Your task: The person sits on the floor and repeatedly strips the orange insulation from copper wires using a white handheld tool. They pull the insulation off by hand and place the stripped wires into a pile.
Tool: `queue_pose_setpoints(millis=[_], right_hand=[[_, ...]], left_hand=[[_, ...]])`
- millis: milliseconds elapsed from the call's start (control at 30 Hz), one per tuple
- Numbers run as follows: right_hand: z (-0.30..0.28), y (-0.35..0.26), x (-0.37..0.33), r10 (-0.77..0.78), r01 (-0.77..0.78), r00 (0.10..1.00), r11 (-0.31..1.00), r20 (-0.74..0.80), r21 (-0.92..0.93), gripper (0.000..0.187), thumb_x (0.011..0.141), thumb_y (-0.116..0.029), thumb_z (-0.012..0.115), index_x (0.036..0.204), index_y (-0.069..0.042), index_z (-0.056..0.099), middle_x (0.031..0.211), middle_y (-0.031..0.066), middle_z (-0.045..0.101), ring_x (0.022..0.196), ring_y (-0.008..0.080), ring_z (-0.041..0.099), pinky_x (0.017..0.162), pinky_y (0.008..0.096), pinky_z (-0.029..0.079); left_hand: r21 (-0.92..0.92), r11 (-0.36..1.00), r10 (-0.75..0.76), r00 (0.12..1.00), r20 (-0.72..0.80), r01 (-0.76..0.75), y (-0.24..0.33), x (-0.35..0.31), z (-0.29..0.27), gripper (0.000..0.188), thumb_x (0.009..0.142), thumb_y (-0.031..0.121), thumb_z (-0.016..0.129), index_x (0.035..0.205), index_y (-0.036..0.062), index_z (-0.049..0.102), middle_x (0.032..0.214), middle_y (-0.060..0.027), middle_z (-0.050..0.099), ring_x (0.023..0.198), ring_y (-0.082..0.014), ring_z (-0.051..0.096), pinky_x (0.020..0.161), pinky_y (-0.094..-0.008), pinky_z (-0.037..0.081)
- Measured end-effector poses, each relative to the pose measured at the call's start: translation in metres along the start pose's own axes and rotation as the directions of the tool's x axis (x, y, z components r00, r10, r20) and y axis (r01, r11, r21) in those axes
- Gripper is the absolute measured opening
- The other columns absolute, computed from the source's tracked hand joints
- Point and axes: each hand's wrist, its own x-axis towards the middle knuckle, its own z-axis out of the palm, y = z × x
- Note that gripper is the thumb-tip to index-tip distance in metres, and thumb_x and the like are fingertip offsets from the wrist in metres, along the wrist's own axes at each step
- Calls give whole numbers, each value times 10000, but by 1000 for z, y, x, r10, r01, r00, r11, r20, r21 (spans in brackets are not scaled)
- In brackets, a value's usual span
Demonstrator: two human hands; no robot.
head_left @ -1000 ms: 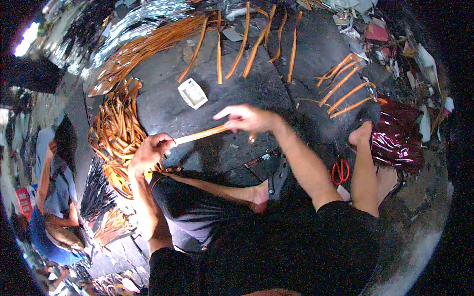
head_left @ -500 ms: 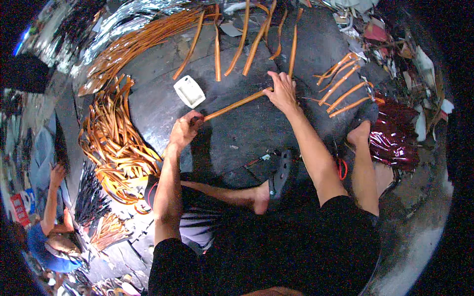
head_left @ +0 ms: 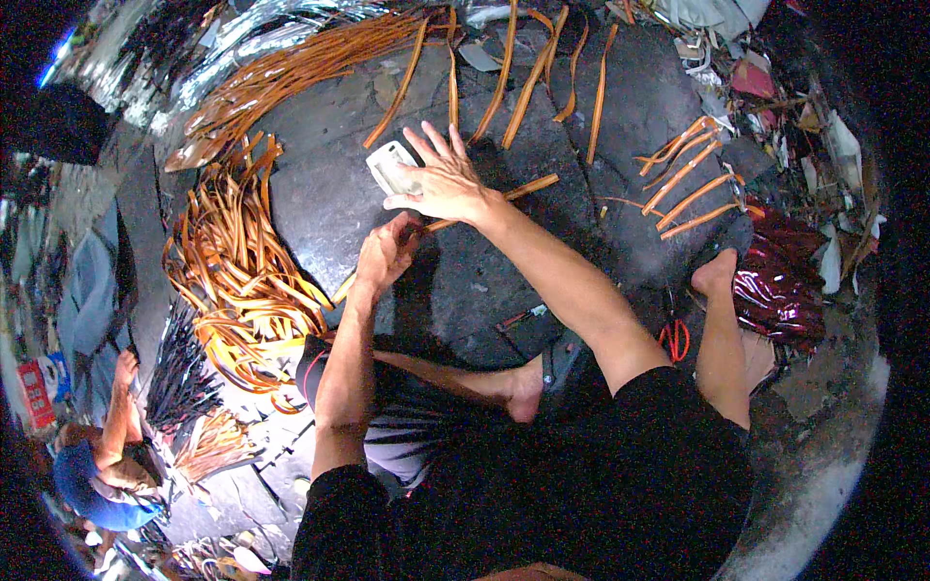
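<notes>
My left hand (head_left: 386, 256) is closed round the near end of a tan-brown flat strip (head_left: 535, 185), which looks like leather. The strip slants up to the right and passes under my right wrist. Fingers spread, my right hand (head_left: 446, 184) reaches over a small white rectangular dish (head_left: 386, 163); its fingertips cover part of the dish's right side. Whether they touch the dish I cannot tell. To the left lies a large tangled heap of similar brown strips (head_left: 237, 261).
Several single strips (head_left: 528, 92) lie spread along the far side, beside a long brown bundle (head_left: 300, 73). Shorter strips (head_left: 690, 186) lie at right, near a glossy dark red bundle (head_left: 775, 276). Red-handled scissors (head_left: 675, 341) lie by my leg. Another person (head_left: 107, 474) sits at lower left.
My right hand has let go of the strip's far end and moved left to the white dish, fingers spreading. My left hand still grips the strip. The whole view has shifted slightly.
</notes>
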Motion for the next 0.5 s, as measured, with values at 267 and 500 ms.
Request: queue_pose_setpoints(millis=[267, 500], right_hand=[[13, 5, -19, -9, 78, 965, 965, -264, 252, 411, 793, -497, 688, 778, -87, 660, 1371, 194, 456, 1379, 398, 265, 1136, 540, 164], [-29, 72, -126, 631, -288, 765, 513, -128, 809, 287, 983, -187, 512, 1262, -133, 551, 895, 87, 633, 764, 150, 613, 701, 304, 523]], left_hand=[[-31, 994, 108, 994, -5, -108, 14, -3, -1, 255, 803, -11, 570, 1045, 66, 593, 812, -157, 650, 740, -307, 640, 715, -387, 497], [-139, 987, 85, 996, 27, -80, 3, -8, -1, 239, 797, -19, 585, 1019, 70, 584, 716, -88, 611, 636, -182, 562, 626, -324, 466]])
